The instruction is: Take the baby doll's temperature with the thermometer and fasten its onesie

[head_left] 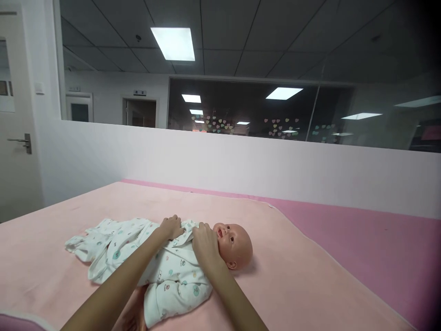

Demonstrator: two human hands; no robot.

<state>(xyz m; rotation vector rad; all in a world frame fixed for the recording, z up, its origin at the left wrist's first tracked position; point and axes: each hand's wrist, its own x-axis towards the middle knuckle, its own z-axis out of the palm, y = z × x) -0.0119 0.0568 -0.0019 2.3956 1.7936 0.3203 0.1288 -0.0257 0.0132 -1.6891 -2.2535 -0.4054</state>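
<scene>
A baby doll lies on its back on a pale pink blanket (292, 280), its bald head (236, 246) to the right and its legs to the left. It wears a white onesie (172, 271) with small coloured prints. My left hand (171, 226) pinches the onesie fabric at the doll's chest. My right hand (206, 243) grips the collar just under the doll's chin. Both forearms reach in from the bottom edge. A bare doll hand shows under the near sleeve at the bottom.
The blanket covers a darker pink surface (379, 230) that runs to a low white partition wall (241, 165) behind. Glass windows sit above the partition. A white door with a handle (25, 141) stands at the far left.
</scene>
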